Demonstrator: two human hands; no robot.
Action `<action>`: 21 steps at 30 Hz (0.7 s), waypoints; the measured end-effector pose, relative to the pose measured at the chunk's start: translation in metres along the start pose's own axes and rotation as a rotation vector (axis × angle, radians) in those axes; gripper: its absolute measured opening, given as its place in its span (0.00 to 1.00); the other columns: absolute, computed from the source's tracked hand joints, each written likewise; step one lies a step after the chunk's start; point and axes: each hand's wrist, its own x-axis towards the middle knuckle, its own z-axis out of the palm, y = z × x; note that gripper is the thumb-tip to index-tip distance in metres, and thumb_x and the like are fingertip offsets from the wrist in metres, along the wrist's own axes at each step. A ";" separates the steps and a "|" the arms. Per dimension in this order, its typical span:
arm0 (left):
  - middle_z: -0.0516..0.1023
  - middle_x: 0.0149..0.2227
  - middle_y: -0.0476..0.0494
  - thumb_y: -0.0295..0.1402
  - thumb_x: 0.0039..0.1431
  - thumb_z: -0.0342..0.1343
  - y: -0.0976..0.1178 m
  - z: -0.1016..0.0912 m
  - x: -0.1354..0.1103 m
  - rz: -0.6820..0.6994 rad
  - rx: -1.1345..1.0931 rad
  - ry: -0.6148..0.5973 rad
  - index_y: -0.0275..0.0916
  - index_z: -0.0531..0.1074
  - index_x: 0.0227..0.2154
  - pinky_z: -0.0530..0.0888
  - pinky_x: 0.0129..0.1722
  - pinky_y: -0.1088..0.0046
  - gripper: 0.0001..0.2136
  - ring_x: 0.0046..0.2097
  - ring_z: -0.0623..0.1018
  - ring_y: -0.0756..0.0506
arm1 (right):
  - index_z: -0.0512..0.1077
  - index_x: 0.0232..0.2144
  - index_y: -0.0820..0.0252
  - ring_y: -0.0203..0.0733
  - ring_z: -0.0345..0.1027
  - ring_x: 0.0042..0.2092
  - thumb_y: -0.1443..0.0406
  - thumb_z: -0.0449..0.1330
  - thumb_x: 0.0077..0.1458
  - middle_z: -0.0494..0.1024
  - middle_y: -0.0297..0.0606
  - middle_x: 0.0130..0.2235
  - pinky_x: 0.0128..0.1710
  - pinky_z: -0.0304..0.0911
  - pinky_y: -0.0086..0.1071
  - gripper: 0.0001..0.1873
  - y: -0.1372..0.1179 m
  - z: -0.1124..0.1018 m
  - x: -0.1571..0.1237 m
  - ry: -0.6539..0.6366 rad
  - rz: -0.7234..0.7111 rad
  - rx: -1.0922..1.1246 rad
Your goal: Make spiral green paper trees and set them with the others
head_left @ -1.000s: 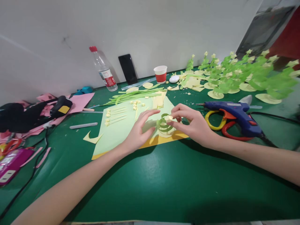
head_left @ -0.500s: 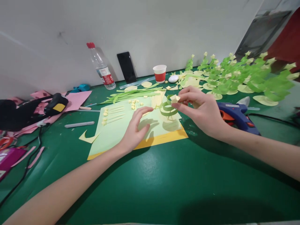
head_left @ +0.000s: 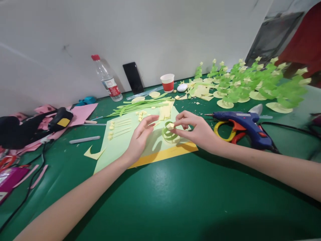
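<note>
My right hand (head_left: 198,132) pinches a small pale yellow paper star (head_left: 170,126) between thumb and fingers. Under the star curls a green paper strip (head_left: 165,134), spiralling down over a pale round paper base. My left hand (head_left: 139,139) hovers to the left of this paper plant, fingers spread and holding nothing. Both hands are over a light green sheet (head_left: 107,155) with an orange-yellow front edge. On the sheet lie several thin sticks with star tips (head_left: 122,124), several loose paper stars (head_left: 140,116) and pale yellow paper strips (head_left: 165,111).
A blue glue gun (head_left: 247,122) and scissors with yellow and orange handles (head_left: 218,135) lie at right. Finished paper plants (head_left: 250,83) crowd the back right. Along the wall stand a bottle (head_left: 110,85), a phone (head_left: 133,77) and a paper cup (head_left: 167,83). Green strips (head_left: 140,106) lie behind the sheet.
My right hand has moved left and down with the star and green spiral, nearer my left hand. The view has shifted slightly, and the scissors' handles now show more.
</note>
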 end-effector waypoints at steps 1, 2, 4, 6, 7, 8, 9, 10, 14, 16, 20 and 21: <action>0.67 0.51 0.44 0.31 0.57 0.43 0.000 0.000 0.003 0.001 -0.019 0.001 0.42 0.65 0.44 0.61 0.55 0.59 0.13 0.55 0.64 0.44 | 0.74 0.25 0.59 0.31 0.55 0.26 0.66 0.59 0.48 0.66 0.35 0.29 0.24 0.55 0.27 0.04 0.000 0.000 0.000 -0.005 0.000 0.000; 0.68 0.50 0.44 0.31 0.57 0.42 0.000 0.001 0.006 0.004 -0.037 0.000 0.41 0.65 0.44 0.62 0.55 0.59 0.13 0.55 0.64 0.43 | 0.74 0.25 0.59 0.31 0.55 0.26 0.66 0.58 0.47 0.66 0.35 0.29 0.25 0.55 0.26 0.04 0.000 0.000 -0.001 -0.010 -0.001 0.000; 0.69 0.49 0.45 0.31 0.57 0.42 0.000 0.003 0.012 0.008 -0.071 -0.011 0.41 0.66 0.43 0.63 0.54 0.59 0.13 0.54 0.65 0.43 | 0.74 0.25 0.59 0.31 0.56 0.27 0.67 0.58 0.47 0.66 0.35 0.29 0.26 0.56 0.27 0.04 -0.001 -0.001 -0.001 -0.016 -0.005 0.000; 0.70 0.49 0.45 0.31 0.57 0.42 0.001 0.006 0.019 0.011 -0.100 -0.031 0.41 0.67 0.42 0.63 0.54 0.59 0.13 0.54 0.66 0.43 | 0.74 0.27 0.60 0.31 0.55 0.27 0.68 0.58 0.47 0.67 0.35 0.30 0.27 0.57 0.27 0.04 0.000 -0.001 -0.002 -0.017 -0.010 0.001; 0.70 0.48 0.45 0.31 0.57 0.43 0.002 0.008 0.023 0.011 -0.115 -0.045 0.40 0.68 0.42 0.63 0.54 0.60 0.13 0.53 0.67 0.43 | 0.74 0.27 0.60 0.31 0.55 0.27 0.68 0.58 0.47 0.67 0.35 0.30 0.27 0.57 0.27 0.05 0.000 0.000 -0.002 -0.016 -0.012 0.002; 0.70 0.48 0.45 0.31 0.57 0.43 0.002 0.010 0.027 0.011 -0.130 -0.060 0.40 0.68 0.41 0.63 0.53 0.60 0.12 0.53 0.68 0.43 | 0.74 0.28 0.61 0.31 0.55 0.28 0.68 0.58 0.47 0.67 0.36 0.30 0.27 0.57 0.27 0.05 0.000 0.000 -0.002 -0.015 -0.013 0.003; 0.71 0.48 0.45 0.31 0.57 0.43 0.003 0.011 0.032 0.010 -0.145 -0.078 0.40 0.69 0.40 0.63 0.53 0.60 0.12 0.52 0.68 0.43 | 0.73 0.28 0.62 0.31 0.55 0.28 0.67 0.58 0.47 0.67 0.36 0.30 0.27 0.57 0.27 0.05 0.000 0.000 -0.002 -0.012 -0.014 0.004; 0.72 0.47 0.45 0.31 0.57 0.43 0.004 0.013 0.036 0.008 -0.161 -0.097 0.40 0.69 0.40 0.64 0.53 0.60 0.12 0.51 0.69 0.43 | 0.73 0.28 0.62 0.31 0.55 0.27 0.68 0.58 0.47 0.67 0.36 0.31 0.27 0.57 0.27 0.05 0.000 0.000 -0.002 -0.010 -0.015 0.005; 0.74 0.44 0.45 0.33 0.57 0.43 0.007 0.019 0.053 -0.011 -0.224 -0.182 0.39 0.71 0.35 0.66 0.51 0.62 0.12 0.49 0.71 0.44 | 0.71 0.33 0.62 0.31 0.55 0.27 0.68 0.58 0.46 0.66 0.35 0.30 0.28 0.57 0.28 0.08 -0.001 -0.001 -0.002 -0.006 -0.006 0.004; 0.75 0.43 0.44 0.34 0.57 0.43 0.008 0.021 0.059 -0.030 -0.249 -0.221 0.39 0.72 0.34 0.67 0.49 0.62 0.12 0.47 0.73 0.43 | 0.70 0.35 0.62 0.32 0.55 0.27 0.69 0.57 0.46 0.65 0.34 0.29 0.28 0.56 0.28 0.10 -0.001 -0.002 -0.002 -0.006 0.004 0.002; 0.77 0.39 0.45 0.35 0.56 0.44 0.006 0.023 0.062 -0.073 -0.277 -0.282 0.38 0.73 0.33 0.67 0.48 0.62 0.12 0.44 0.74 0.43 | 0.67 0.36 0.62 0.32 0.54 0.27 0.72 0.55 0.44 0.64 0.33 0.29 0.28 0.56 0.28 0.13 -0.001 -0.004 -0.002 -0.003 0.022 0.011; 0.77 0.38 0.45 0.35 0.56 0.44 0.005 0.023 0.061 -0.082 -0.282 -0.287 0.38 0.73 0.34 0.67 0.48 0.62 0.12 0.45 0.74 0.43 | 0.67 0.36 0.62 0.32 0.53 0.27 0.72 0.54 0.43 0.63 0.34 0.29 0.28 0.56 0.28 0.13 -0.001 -0.004 -0.002 -0.004 0.024 0.015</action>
